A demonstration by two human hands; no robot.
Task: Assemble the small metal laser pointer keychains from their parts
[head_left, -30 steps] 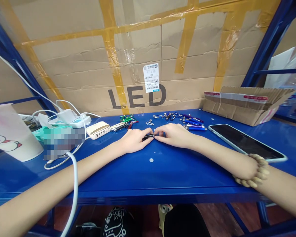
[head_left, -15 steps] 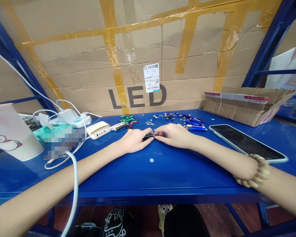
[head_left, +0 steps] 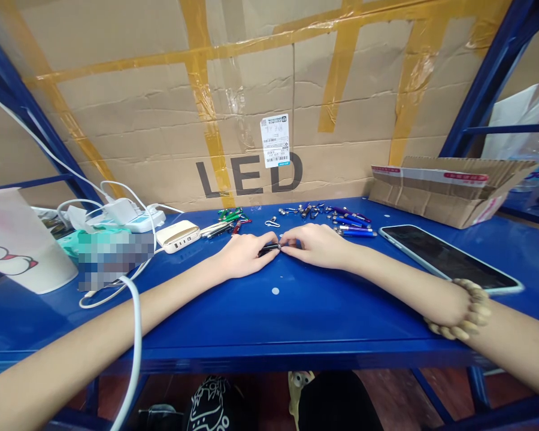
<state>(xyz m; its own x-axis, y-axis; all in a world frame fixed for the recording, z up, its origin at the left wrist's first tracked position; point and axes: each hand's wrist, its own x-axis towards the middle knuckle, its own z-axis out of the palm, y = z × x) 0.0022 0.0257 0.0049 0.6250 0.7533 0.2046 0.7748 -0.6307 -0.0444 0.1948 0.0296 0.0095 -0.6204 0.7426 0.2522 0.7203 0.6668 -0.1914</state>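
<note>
My left hand (head_left: 246, 254) has its thumb and fingers closed around a slim black pen-like tube (head_left: 268, 248) with a shiny metal end. The tube lies almost level, just above the blue shelf. From the other side my right hand (head_left: 313, 246) pinches at the metal end, thumb and fingertips together; fingers partly cover that end. Just beyond the hands lies a small silver clip (head_left: 272, 224). Farther back, several small metal and blue parts (head_left: 309, 211) are scattered. Blue tubes (head_left: 356, 231) lie close behind my right hand.
Green pieces (head_left: 233, 214) and black and white tubes (head_left: 218, 228) lie left of centre. A cream power bank (head_left: 178, 237), a paper cup (head_left: 24, 251) and a white cable (head_left: 137, 335) are at left. At right are a phone (head_left: 449, 257) and a cardboard tray (head_left: 440, 191).
</note>
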